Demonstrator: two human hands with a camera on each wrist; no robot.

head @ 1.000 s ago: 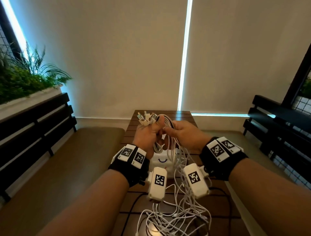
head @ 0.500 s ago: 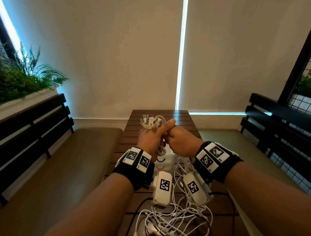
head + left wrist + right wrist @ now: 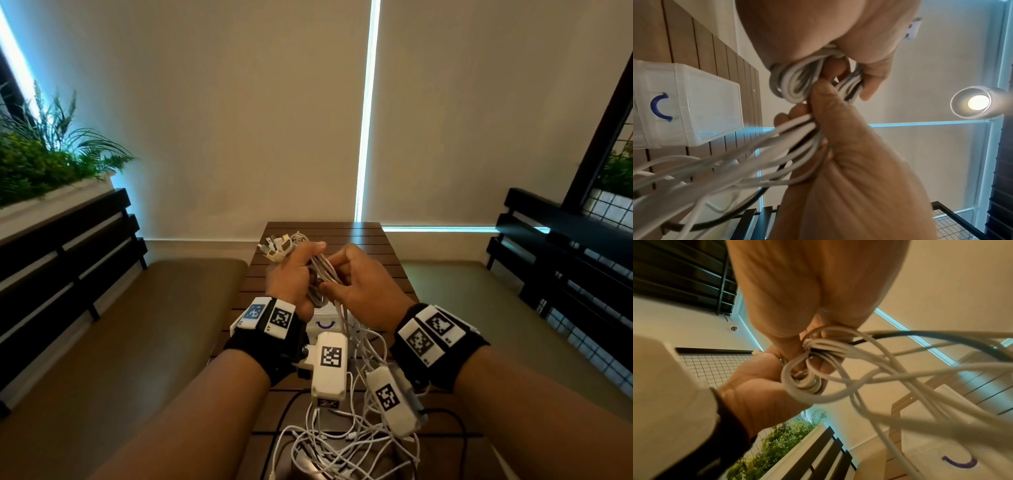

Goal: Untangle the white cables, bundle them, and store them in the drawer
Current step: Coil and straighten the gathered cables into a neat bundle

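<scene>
Several white cables (image 3: 320,274) are gathered into a small coil (image 3: 791,84) held above the table. My left hand (image 3: 301,263) grips the coil in its fist, and the plugs (image 3: 277,246) stick out above the thumb. My right hand (image 3: 337,274) pinches the loose strands right beside the coil (image 3: 805,382). From both hands the remaining cable hangs down to a tangled heap (image 3: 342,442) on the near table. A white translucent drawer box (image 3: 325,323) with a curved purple handle stands just under the hands, also in the left wrist view as the box (image 3: 701,105).
The slatted wooden table (image 3: 325,236) runs away from me between two padded benches (image 3: 137,325) with black slatted backs. A black cable (image 3: 459,428) lies among the white ones. A planter with green plants (image 3: 41,164) sits at the left.
My right hand closed in against the left fist and has now drawn slightly away, still holding the strands. The left hand kept its grip on the coil.
</scene>
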